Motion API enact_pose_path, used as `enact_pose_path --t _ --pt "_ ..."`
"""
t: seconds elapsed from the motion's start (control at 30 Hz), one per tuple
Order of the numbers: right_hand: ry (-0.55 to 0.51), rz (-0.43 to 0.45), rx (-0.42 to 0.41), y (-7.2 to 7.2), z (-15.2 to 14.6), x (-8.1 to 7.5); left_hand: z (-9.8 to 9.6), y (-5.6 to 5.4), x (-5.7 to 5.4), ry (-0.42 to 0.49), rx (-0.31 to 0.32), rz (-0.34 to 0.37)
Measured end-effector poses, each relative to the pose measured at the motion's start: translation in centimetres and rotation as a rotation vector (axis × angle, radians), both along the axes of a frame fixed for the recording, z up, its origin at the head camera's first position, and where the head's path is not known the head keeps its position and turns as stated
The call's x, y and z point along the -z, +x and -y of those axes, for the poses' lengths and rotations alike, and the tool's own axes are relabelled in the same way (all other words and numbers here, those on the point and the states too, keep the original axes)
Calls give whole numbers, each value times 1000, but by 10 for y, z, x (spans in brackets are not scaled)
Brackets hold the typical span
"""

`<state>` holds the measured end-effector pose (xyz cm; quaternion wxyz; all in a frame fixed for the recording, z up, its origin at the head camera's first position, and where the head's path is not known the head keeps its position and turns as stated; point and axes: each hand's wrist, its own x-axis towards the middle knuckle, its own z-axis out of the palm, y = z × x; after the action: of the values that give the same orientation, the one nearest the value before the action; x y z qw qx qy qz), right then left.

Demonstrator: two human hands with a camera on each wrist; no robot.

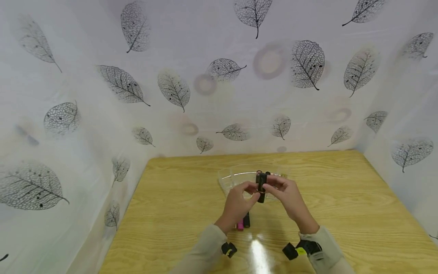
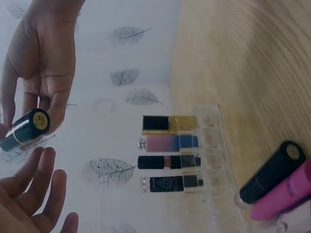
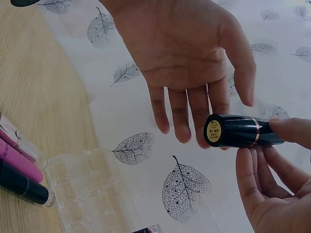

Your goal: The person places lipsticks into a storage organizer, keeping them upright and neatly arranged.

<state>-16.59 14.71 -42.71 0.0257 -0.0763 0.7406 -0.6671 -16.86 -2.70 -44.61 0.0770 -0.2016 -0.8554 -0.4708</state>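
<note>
A glossy black lipstick tube (image 1: pixel 262 186) with a thin gold band and a yellow base label stands upright in the air, base down. My right hand (image 1: pixel 291 196) pinches it between thumb and fingers, plainest in the right wrist view. From the other side my left hand (image 1: pixel 237 203) reaches close to its lower part. The left fingers (image 3: pixel 180 116) are extended near the base, with the thumb apart from the tube; whether they touch it I cannot tell. Behind both hands a clear plastic organizer (image 1: pixel 226 183) stands on the table, partly hidden by them.
The organizer holds several lipsticks, among them a black-and-gold one (image 2: pixel 182 124) and a pink-and-blue one (image 2: pixel 165 143). Nearer me on the wooden table (image 1: pixel 178 213) lie a black tube (image 2: pixel 272 172), a magenta tube (image 2: pixel 284 191) and a clear-and-pink one (image 3: pixel 14 136). Leaf-patterned sheeting (image 1: pixel 232 99) encloses the table.
</note>
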Motion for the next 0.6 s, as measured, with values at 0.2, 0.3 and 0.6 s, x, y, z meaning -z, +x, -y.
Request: enact_pose_path --t 0.2,0.3,0.6 --pt "4 -42 0 -11 -4 3 21 -28 13 -154 -137 -240" --pt "6 -76 -9 -19 -6 4 35 -46 19 -241 -246 -344" --pt "108 -87 -29 -49 -9 9 68 -102 46 -462 -419 -500"
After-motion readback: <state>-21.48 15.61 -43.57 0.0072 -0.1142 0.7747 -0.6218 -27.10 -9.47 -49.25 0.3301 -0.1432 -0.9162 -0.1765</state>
